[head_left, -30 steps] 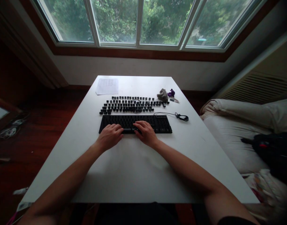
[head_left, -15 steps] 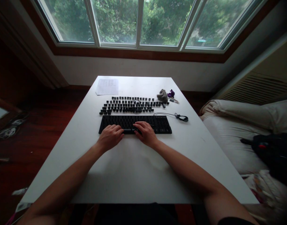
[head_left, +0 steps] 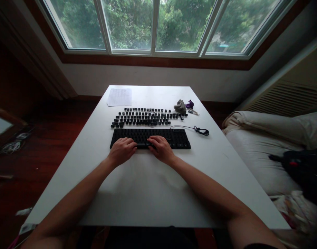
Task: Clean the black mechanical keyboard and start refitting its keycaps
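Observation:
A black keyboard (head_left: 179,138) lies flat on the white table, its long front edge facing me. My left hand (head_left: 122,151) is at the left part of that edge, fingers together over the top and thumb near the front. Right of the middle, my right hand (head_left: 160,149) grips the same edge, fingers on top and thumb lower. Between my hands a long dark space bar (head_left: 141,145) shows at the front edge; my fingertips hide its ends. Behind the keyboard, loose black keycaps (head_left: 137,117) are laid out in rows.
The white table (head_left: 148,190) carries a paper sheet (head_left: 119,97) at the back left. A grey cloth (head_left: 180,107), a purple cloth (head_left: 189,104) and small thin tools (head_left: 193,112) lie at the back right. A coiled cable (head_left: 201,131) rests right of the keyboard. Beyond is a window.
The view has shifted slightly, so the table and keyboard sit a little lower and further right. Both hands keep nearly the same hold on the keyboard's front edge.

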`<state>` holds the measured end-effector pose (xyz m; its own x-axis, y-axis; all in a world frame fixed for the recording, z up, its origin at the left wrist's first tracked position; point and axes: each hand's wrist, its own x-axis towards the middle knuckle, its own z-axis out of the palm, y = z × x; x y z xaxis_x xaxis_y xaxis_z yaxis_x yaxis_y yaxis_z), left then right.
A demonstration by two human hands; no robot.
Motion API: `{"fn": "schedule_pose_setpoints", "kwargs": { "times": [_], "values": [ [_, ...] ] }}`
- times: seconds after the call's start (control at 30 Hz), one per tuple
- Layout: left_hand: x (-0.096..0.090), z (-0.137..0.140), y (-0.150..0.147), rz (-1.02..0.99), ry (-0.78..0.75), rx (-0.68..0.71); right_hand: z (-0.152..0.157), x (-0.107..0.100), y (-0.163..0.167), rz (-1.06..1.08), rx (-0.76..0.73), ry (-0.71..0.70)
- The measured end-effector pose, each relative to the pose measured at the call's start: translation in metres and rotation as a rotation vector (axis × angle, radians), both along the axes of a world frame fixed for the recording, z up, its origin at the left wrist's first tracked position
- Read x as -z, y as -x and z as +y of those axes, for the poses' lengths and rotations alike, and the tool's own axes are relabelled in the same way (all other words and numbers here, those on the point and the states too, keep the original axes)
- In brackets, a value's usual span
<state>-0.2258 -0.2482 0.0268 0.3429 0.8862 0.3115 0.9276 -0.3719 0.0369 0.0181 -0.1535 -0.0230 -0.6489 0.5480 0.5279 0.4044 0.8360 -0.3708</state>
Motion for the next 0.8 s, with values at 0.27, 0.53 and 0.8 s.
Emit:
{"fn": "schedule_pose_setpoints", "kwargs": {
  "times": [0.27,0.53,0.8],
  "values": [
    [0.002,0.055,0.064,-0.065,-0.053,-0.218,0.000,-0.004,-0.005,0.000,-0.018,0.007],
    [0.000,0.104,0.105,0.096,0.036,-0.205,0.005,-0.003,-0.011,-0.003,-0.020,0.010],
    [-0.011,0.122,0.109,0.239,0.117,-0.130,0.006,-0.003,-0.012,-0.041,-0.029,0.004]
  ]
}}
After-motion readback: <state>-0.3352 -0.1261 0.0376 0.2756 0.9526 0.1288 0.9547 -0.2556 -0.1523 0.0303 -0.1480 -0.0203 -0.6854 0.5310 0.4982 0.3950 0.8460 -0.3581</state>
